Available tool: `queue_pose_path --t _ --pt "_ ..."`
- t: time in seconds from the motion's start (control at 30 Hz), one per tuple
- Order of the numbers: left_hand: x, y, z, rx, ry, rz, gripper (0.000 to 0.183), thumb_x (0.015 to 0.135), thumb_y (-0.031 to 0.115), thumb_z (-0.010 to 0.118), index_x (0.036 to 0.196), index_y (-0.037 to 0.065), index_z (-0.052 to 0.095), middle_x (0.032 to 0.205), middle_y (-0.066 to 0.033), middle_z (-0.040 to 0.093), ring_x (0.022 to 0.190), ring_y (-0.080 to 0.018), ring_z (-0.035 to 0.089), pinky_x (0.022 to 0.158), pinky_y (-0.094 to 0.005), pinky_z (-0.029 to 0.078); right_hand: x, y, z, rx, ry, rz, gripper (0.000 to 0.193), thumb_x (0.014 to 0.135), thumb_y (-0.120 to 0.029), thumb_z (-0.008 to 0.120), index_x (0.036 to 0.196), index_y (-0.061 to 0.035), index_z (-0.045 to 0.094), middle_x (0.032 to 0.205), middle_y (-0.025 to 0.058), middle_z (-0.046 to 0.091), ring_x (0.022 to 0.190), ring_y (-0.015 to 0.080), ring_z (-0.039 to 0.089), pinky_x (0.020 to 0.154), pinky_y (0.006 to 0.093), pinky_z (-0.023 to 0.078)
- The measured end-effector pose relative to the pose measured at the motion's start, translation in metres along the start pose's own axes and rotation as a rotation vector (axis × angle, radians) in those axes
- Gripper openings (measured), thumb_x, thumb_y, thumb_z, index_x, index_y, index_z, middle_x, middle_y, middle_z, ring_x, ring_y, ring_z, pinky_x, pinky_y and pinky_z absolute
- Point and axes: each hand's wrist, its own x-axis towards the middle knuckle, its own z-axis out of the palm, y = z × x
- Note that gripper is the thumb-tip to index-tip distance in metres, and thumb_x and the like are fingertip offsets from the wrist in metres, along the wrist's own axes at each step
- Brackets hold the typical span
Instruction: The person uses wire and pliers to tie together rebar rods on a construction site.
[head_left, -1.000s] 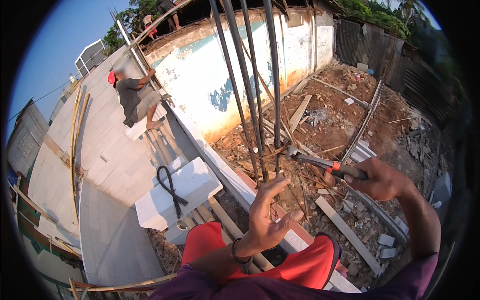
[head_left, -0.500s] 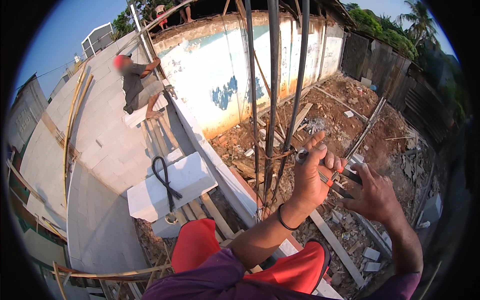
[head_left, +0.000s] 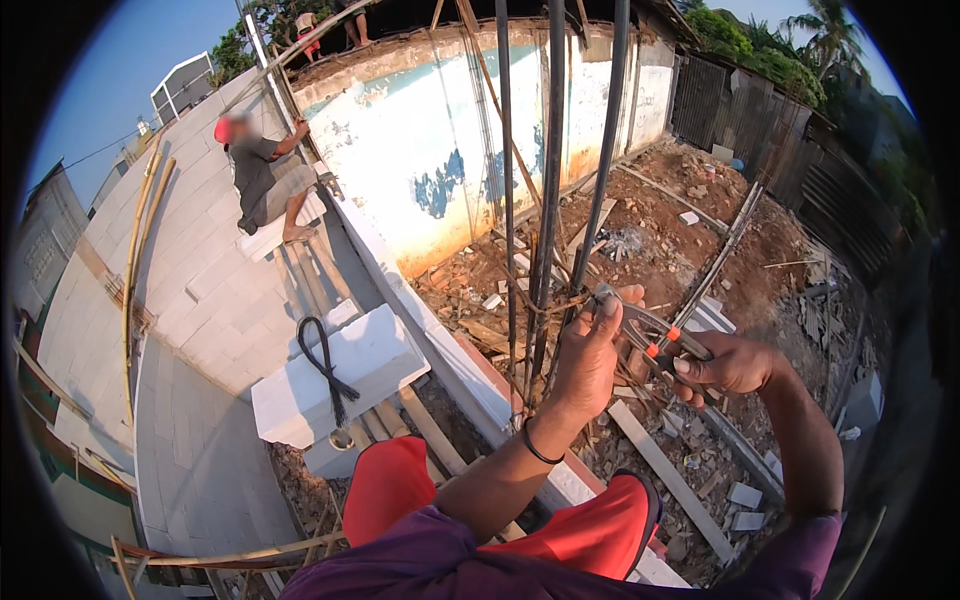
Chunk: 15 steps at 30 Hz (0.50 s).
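My right hand [head_left: 735, 364] is closed around the dark handles of steel pincers [head_left: 640, 325], which carry orange bands. The jaws point left, against the upright steel rods [head_left: 545, 215] tied with thin wire. My left hand [head_left: 588, 355], with a black band on the wrist, is closed beside the jaws, thumb up. Whatever its fingers pinch is hidden, perhaps wire by the rods. Left of the rods, a looped bundle of dark tie wire [head_left: 325, 370] lies on a white block [head_left: 345, 375].
A person in a red cap [head_left: 262, 180] sits further along the block wall [head_left: 385, 275]. Wooden poles [head_left: 430, 430] lie below the white block. To the right, rubble and planks [head_left: 670, 480] cover lower ground. Bamboo poles [head_left: 140, 240] lean at left.
My right hand has closed on the pincers' handles, where its fingers were looser. My left fingers have slid off the handles towards the jaws, and the pincers show more between both hands.
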Motion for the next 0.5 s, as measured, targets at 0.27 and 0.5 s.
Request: queue_pose_path --t 0.27,0.5 --pt "-0.017 0.009 -0.024 0.275 -0.17 0.154 0.057 0.107 0.047 0.037 0.135 -0.002 0.049 0.131 -0.0216 0.06 0.117 -0.0317 0.062 0.103 -0.0473 0.048 -0.005 -0.022 0.011 -0.079 0.135 -0.004 0.037 0.101 -0.038 0.059 0.114 -0.0035 0.056 0.083 0.0065 0.065 0.074 0.0153 0.066 0.069 0.0321 0.054" --pt "-0.018 0.008 -0.013 0.074 -0.139 0.149 0.055 0.109 0.042 0.034 0.134 -0.006 0.044 0.13 -0.0222 0.06 0.118 -0.03 0.062 0.105 -0.0452 0.048 -0.005 -0.047 0.005 -0.584 0.176 0.002 0.042 0.099 -0.04 0.061 0.122 -0.004 0.062 0.09 0.0068 0.07 0.085 0.0175 0.065 0.079 0.0358 0.051"
